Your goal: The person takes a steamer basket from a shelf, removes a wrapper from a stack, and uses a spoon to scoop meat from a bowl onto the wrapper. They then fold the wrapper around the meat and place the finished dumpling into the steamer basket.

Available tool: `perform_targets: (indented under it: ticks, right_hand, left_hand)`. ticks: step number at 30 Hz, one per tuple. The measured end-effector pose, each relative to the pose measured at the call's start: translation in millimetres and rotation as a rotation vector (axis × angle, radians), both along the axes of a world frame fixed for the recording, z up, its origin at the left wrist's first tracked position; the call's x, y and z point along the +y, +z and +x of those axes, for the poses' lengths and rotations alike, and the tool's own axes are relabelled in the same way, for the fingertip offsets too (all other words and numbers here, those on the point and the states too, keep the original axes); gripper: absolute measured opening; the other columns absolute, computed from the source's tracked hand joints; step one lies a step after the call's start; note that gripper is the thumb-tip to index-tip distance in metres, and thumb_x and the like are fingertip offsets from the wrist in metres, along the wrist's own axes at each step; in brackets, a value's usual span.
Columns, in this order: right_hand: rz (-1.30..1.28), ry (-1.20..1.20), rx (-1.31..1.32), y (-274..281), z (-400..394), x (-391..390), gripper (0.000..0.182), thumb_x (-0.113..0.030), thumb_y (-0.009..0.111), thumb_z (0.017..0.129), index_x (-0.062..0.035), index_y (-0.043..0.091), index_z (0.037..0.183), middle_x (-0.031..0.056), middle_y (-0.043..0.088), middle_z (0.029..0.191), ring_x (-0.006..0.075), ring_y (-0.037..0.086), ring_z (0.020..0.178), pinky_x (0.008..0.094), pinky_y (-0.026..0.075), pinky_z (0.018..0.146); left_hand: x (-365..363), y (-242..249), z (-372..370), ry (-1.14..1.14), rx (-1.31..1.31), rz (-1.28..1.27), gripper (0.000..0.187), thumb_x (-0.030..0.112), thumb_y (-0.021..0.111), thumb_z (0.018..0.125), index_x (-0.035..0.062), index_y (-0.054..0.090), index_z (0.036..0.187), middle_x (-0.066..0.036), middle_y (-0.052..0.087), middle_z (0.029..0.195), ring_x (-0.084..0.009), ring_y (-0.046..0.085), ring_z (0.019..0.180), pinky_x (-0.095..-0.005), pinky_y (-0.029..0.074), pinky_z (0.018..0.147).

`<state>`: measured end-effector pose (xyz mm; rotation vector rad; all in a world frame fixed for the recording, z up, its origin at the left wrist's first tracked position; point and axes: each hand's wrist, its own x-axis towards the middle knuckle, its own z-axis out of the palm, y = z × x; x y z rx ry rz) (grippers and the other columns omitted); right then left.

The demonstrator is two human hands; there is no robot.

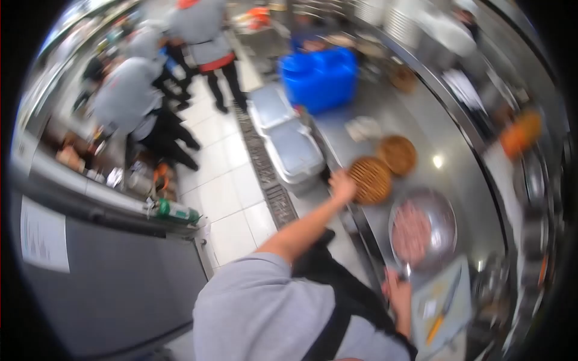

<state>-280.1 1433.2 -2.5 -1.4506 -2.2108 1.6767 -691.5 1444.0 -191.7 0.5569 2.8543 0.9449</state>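
Note:
My left hand [342,186] reaches across to the near edge of a round bamboo steamer [369,180] with a slatted surface, its fingers on the rim. A second round bamboo piece [397,154] lies beside it on the steel counter. My right hand [397,291] is closed just below a steel bowl [442,225] containing pink minced meat [412,231]. A small shiny piece shows at its fingertips, too blurred to name. Near that hand, a knife [444,310] with a yellow-orange handle lies on a pale cutting board [424,301].
A blue plastic container [319,79] and a crumpled pale cloth [363,128] are farther up the steel counter [421,120]. White bins with grey lids [295,147] stand left of it. Several people in grey shirts [127,93] work across the tiled aisle. Pans line the right side.

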Motion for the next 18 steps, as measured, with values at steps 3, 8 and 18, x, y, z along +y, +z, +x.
perform_targets:
  ticks: [3,8,18]
  right_hand:
    - [-0.052,-0.164,-0.097,22,15,5,0.039,-0.035,0.060,0.107,0.0001,0.078,0.109,0.0030,0.062,0.061,0.0080,0.053,0.056,0.0293,0.039,0.053]
    - [0.306,0.117,-0.258,-58,101,28,0.044,-0.041,0.061,0.103,-0.0001,0.077,0.101,0.0159,0.069,0.068,0.0272,0.066,0.062,0.0424,0.050,0.064]
    - [0.427,-0.066,-0.488,-78,149,-16,0.037,-0.029,0.059,0.106,0.0013,0.073,0.090,0.0097,0.063,0.060,0.0213,0.062,0.057,0.0410,0.048,0.059]
  left_hand:
    - [23,53,-8,0.001,-0.103,0.350,0.071,0.008,0.062,0.085,0.0058,0.044,0.154,-0.028,0.040,0.156,-0.0517,0.039,0.141,-0.0602,0.030,0.121]
    - [47,148,-49,-0.730,0.248,0.174,0.085,0.008,0.070,0.080,0.0145,0.041,0.159,-0.025,0.035,0.163,-0.0468,0.030,0.153,-0.0588,0.025,0.126]
    - [173,84,-67,-1.203,0.385,0.164,0.038,0.011,0.058,0.092,0.0195,0.075,0.125,-0.009,0.070,0.131,-0.0304,0.059,0.131,-0.0498,0.035,0.124]
